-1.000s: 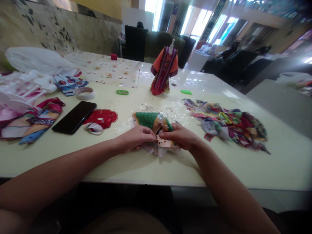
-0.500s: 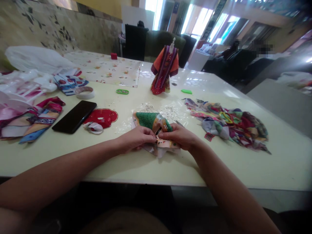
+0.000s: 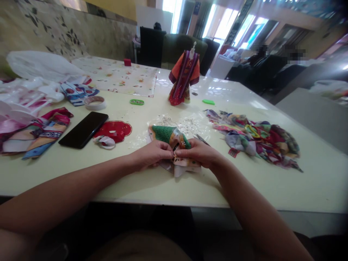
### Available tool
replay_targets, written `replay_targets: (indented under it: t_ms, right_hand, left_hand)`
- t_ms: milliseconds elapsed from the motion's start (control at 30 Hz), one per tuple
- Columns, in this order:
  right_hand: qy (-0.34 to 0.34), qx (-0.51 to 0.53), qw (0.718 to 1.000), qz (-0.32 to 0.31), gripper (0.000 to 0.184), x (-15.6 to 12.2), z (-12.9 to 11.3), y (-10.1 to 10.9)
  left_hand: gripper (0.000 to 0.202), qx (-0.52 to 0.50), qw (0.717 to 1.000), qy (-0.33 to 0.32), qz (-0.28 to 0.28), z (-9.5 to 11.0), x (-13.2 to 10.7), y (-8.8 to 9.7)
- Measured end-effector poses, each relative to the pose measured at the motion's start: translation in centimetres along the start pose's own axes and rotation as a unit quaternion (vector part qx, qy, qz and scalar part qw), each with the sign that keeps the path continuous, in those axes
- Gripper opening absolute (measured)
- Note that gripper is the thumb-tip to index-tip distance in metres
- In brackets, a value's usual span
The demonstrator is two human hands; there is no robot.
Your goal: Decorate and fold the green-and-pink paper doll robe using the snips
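Between my two hands is a patterned piece of fabric [image 3: 163, 133], green with orange and white, folded and bunched just above the table. My left hand [image 3: 152, 155] pinches its near left part between thumb and fingers. On the other side my right hand [image 3: 201, 152] grips the cloth, its thumb almost meeting the left fingertips. Anything small between the fingertips is too fine to make out. Beyond the cloth lie scattered tiny shiny bits [image 3: 187, 125] on clear plastic. The tips of a pair of metal scissors [image 3: 201, 139] show behind my right hand.
A phone [image 3: 83, 129], a red cut-out piece [image 3: 115, 131] and a tape roll [image 3: 95, 103] lie to the left. A small dress form in a red robe [image 3: 183, 78] stands at the back. Fabric scraps [image 3: 258, 137] heap on the right. People sit in the background.
My right hand has shifted slightly, its thumb moving up and left towards the left fingertips. The cloth's dotted white part is now more folded over, and more of the scissors shows.
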State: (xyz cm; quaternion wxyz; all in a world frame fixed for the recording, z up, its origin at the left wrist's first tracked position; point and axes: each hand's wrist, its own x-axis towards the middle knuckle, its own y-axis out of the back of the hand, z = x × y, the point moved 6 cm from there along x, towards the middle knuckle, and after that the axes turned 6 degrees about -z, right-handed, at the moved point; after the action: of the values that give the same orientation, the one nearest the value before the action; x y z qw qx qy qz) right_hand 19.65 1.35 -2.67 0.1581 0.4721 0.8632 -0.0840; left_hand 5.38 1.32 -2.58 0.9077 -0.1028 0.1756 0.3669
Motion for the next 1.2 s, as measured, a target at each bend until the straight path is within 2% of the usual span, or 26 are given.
replay_targets:
  t_ms: [433, 633, 933, 1200]
  right_hand:
    - [-0.001, -0.076, 0.997, 0.015, 0.022, -0.01, -0.22, -0.46]
    - [-0.028, -0.12, 0.992, 0.029, 0.019, -0.18, -0.26, -0.63]
    - [-0.018, -0.076, 0.997, 0.006, 0.028, -0.06, -0.37, -0.9]
    - [-0.021, -0.104, 0.994, 0.008, 0.019, 0.11, 0.21, -0.62]
  left_hand:
    - [0.015, 0.038, 0.998, -0.004, 0.054, 0.19, -0.29, 0.03]
    - [0.013, 0.046, 0.997, -0.01, 0.06, 0.19, -0.3, -0.16]
    - [0.014, 0.038, 0.998, -0.012, 0.054, 0.21, -0.23, -0.02]
    - [0.011, 0.047, 0.996, -0.018, 0.07, 0.42, -0.39, -0.19]
